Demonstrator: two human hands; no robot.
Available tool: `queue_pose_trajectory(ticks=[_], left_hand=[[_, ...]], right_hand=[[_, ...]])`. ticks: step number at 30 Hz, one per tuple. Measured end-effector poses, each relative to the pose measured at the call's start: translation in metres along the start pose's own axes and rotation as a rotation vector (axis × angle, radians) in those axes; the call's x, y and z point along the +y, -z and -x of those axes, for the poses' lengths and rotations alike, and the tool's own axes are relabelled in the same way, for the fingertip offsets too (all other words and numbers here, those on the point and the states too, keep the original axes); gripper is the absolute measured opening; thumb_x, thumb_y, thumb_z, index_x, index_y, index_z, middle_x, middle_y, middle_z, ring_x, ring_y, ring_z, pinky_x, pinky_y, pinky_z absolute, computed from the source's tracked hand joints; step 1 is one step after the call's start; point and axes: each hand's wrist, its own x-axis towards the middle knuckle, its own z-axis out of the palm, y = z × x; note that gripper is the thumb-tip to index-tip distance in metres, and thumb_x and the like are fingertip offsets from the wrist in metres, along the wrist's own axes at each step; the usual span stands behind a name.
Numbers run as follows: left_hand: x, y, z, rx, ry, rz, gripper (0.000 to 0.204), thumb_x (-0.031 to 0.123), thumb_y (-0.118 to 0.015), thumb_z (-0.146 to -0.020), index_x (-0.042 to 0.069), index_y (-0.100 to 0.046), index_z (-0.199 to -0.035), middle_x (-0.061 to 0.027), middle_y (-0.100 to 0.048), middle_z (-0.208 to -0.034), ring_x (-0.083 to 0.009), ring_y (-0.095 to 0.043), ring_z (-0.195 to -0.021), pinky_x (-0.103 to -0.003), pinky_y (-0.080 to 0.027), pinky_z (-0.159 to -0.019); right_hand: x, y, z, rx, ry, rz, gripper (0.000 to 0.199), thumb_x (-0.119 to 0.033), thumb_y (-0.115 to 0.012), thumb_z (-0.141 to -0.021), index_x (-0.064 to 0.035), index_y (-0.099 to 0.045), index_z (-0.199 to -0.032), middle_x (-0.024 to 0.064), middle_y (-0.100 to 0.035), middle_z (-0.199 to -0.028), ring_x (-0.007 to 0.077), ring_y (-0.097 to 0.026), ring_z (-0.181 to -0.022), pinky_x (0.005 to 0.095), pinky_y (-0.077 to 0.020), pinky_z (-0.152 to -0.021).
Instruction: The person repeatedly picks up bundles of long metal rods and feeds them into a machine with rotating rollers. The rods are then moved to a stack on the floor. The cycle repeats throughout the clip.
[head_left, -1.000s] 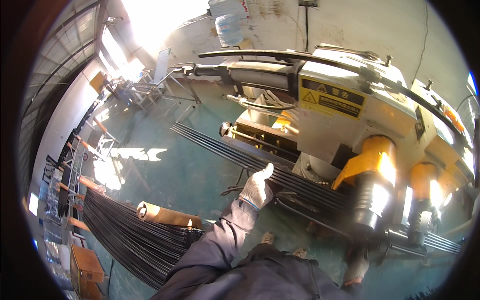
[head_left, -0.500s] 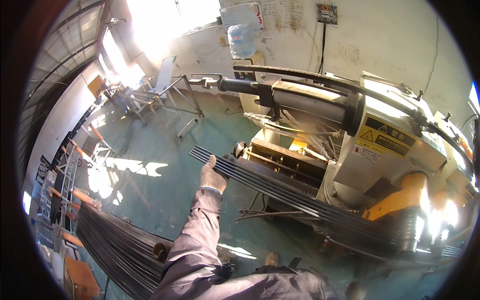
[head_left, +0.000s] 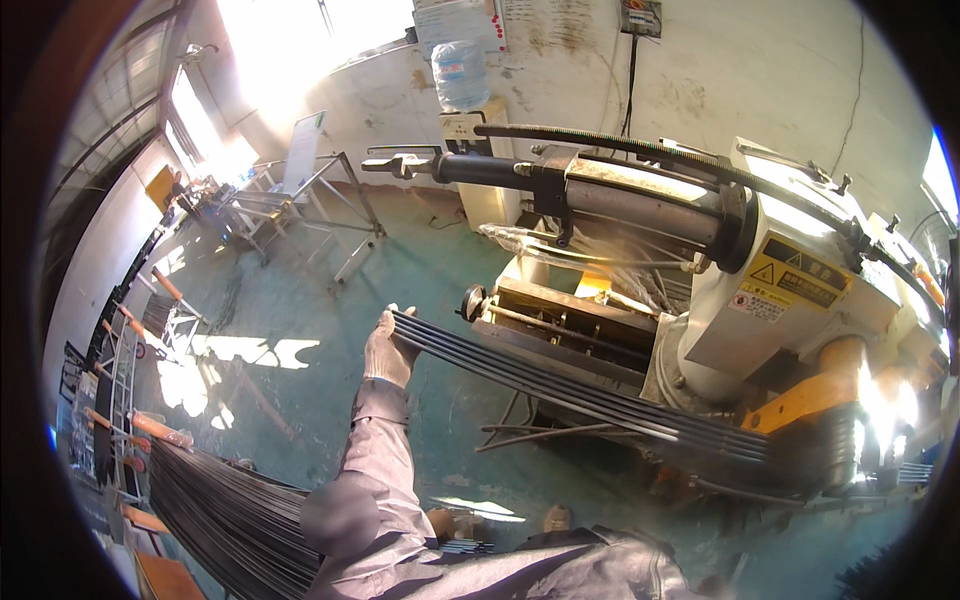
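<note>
My left hand (head_left: 390,350), in a pale work glove, is closed at the near-left ends of several long, thin black metal rods (head_left: 570,388). Its fingertips hook over the tips of the bundle; the palm side is hidden. The rods lie side by side and slant down to the right, beneath the orange arm (head_left: 800,402) of a large pale machine (head_left: 765,330) with yellow warning labels. A dark, ribbed cylinder partly hides their far ends. No part of my right hand can be made out.
A larger stack of dark rods (head_left: 215,510) lies at lower left beside a rack with orange rollers (head_left: 160,430). The machine's long horizontal arm (head_left: 490,170) reaches left above the rods. Behind stand a water dispenser (head_left: 485,200) and a metal frame table (head_left: 320,190).
My left hand has slid left along the rods to their very tips, where its fingers now cover the ends. The view has shifted slightly.
</note>
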Motion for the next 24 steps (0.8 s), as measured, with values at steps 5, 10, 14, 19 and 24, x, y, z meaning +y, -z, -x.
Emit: queue_pose_trajectory(ticks=[5,10,14,19,24], left_hand=[[0.007,0.01,0.008,-0.064,0.082,-0.052,0.043,0.044,-0.079,-0.11,0.023,-0.068,-0.146,-0.0126,-0.076,-0.131,-0.0381,-0.074,-0.119,-0.065,-0.063,-0.103],[0.013,0.02,-0.006,-0.051,0.157,-0.377,0.053,0.067,-0.066,-0.113,0.032,-0.071,-0.152,-0.0024,-0.079,-0.126,-0.0252,-0.078,-0.116,-0.05,-0.065,-0.101],[0.012,0.038,-0.023,-0.09,0.135,-0.322,0.061,0.07,-0.053,-0.118,0.024,-0.069,-0.155,-0.0085,-0.079,-0.136,-0.0284,-0.077,-0.124,-0.053,-0.062,-0.11],[0.001,0.091,-0.028,0.117,-0.066,-0.641,0.062,0.053,-0.044,-0.125,0.007,-0.059,-0.163,-0.0119,-0.07,-0.155,-0.0267,-0.07,-0.135,-0.048,-0.056,-0.119],[-0.091,0.142,0.02,0.309,-0.197,-0.751,0.064,0.051,-0.044,-0.125,0.005,-0.053,-0.168,-0.0161,-0.061,-0.167,-0.0313,-0.058,-0.151,-0.053,-0.047,-0.128]], right_hand=[[0.034,0.025,-0.022,0.045,0.337,0.776,0.02,-0.03,-0.073,-0.099,-0.0209,-0.089,-0.106,0.0064,-0.087,-0.119,0.0285,-0.084,-0.107,0.0472,-0.0664,-0.082],[0.036,0.029,-0.034,0.104,0.609,1.145,0.02,-0.028,-0.072,-0.1,-0.0149,-0.087,-0.101,0.0109,-0.086,-0.094,0.0307,-0.084,-0.089,0.0446,-0.0649,-0.077],[-0.007,0.021,-0.005,-0.018,0.218,-0.307,0.028,-0.031,-0.071,-0.102,-0.0051,-0.082,-0.101,0.0055,-0.081,-0.094,0.0176,-0.074,-0.079,0.0347,-0.0554,-0.069],[-0.053,0.03,0.021,-0.098,0.073,-0.46,0.034,-0.035,-0.076,-0.102,-0.0018,-0.083,-0.101,0.0044,-0.078,-0.091,0.017,-0.071,-0.076,0.0333,-0.0539,-0.068],[-0.034,0.05,-0.034,-0.144,-0.01,-0.321,0.033,-0.036,-0.075,-0.103,-0.0035,-0.082,-0.099,0.0058,-0.077,-0.086,0.0178,-0.07,-0.073,0.0344,-0.0543,-0.067]])
